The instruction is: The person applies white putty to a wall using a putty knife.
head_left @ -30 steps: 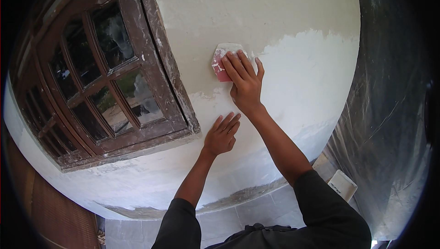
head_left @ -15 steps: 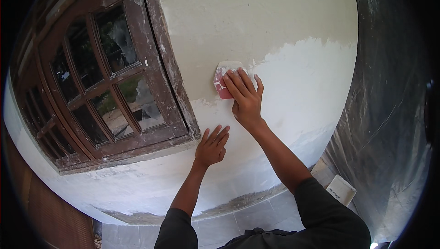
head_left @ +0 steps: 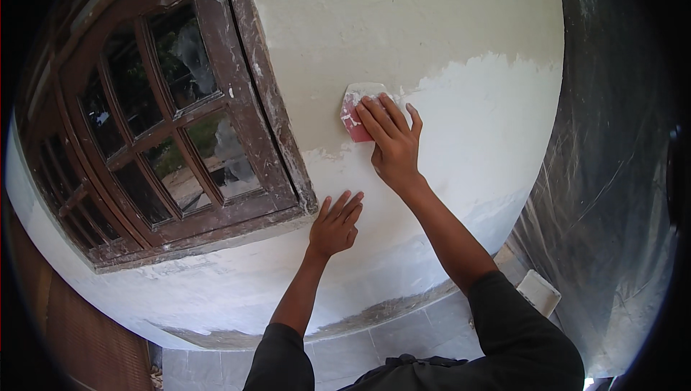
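Note:
My right hand (head_left: 396, 146) holds a pink putty scraper (head_left: 350, 115) smeared with white filler and presses it to the wall (head_left: 461, 153). The fingers lie over the scraper's face, with the thumb below. Around it the wall changes from beige above to fresh white filler below and to the right. My left hand (head_left: 335, 225) rests on the white part of the wall, beside the lower right corner of the window frame. Its fingers are stretched out and it holds nothing.
A dark wooden window (head_left: 173, 117) with small glass panes and white smears fills the left side. Clear plastic sheeting (head_left: 612, 196) hangs at the right. A white tray (head_left: 538, 293) stands on the grey tiled floor (head_left: 403, 337) below my right elbow.
My right hand and the scraper have slid a little up and to the right along the wall. The left hand stays at nearly the same spot by the window corner.

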The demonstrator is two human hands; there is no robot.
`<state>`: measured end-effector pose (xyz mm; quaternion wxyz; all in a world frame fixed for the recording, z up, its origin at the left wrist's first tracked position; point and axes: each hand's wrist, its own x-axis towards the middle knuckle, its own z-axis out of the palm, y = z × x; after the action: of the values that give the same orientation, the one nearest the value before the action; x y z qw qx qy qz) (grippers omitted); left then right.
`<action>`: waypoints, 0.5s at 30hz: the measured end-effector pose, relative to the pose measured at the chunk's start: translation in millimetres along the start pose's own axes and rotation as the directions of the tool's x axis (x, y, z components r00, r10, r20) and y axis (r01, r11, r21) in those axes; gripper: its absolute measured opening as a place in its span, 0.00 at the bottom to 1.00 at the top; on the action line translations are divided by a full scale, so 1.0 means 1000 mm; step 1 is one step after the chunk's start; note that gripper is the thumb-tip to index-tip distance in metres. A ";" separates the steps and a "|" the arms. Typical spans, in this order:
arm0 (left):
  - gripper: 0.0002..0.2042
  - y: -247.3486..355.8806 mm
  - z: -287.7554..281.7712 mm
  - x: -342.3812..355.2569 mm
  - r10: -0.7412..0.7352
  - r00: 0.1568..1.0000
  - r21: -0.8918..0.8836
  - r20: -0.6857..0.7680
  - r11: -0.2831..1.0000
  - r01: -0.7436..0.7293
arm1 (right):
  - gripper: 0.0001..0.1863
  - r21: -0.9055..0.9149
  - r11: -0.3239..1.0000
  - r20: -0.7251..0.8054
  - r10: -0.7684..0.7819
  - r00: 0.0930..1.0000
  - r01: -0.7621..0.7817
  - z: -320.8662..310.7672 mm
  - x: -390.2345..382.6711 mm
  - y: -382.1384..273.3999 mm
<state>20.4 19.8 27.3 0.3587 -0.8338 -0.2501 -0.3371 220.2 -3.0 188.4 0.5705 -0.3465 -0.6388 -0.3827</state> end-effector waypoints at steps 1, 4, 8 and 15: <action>0.20 -0.002 -0.002 -0.002 -0.013 1.000 -0.007 0.008 1.000 0.013 | 0.33 0.015 1.000 0.039 -0.002 0.999 0.001 0.000 -0.023 -0.008; 0.21 -0.004 0.007 -0.010 -0.044 0.999 -0.048 0.012 0.998 0.044 | 0.27 0.059 0.998 0.243 -0.004 0.970 -0.010 -0.018 -0.098 -0.027; 0.21 -0.006 0.012 -0.015 -0.059 0.998 -0.081 -0.010 0.995 0.058 | 0.26 0.114 0.992 0.191 -0.075 0.979 0.054 -0.034 -0.092 -0.024; 0.21 -0.003 -0.001 -0.004 -0.010 1.000 -0.033 0.009 0.999 0.010 | 0.30 -0.075 0.961 0.071 -0.260 0.963 0.265 -0.020 0.042 0.020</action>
<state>15.6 20.2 26.1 0.3420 -0.8399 -0.2502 -0.3393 242.9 -11.2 233.2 0.4803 -0.2939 -0.6792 -0.4708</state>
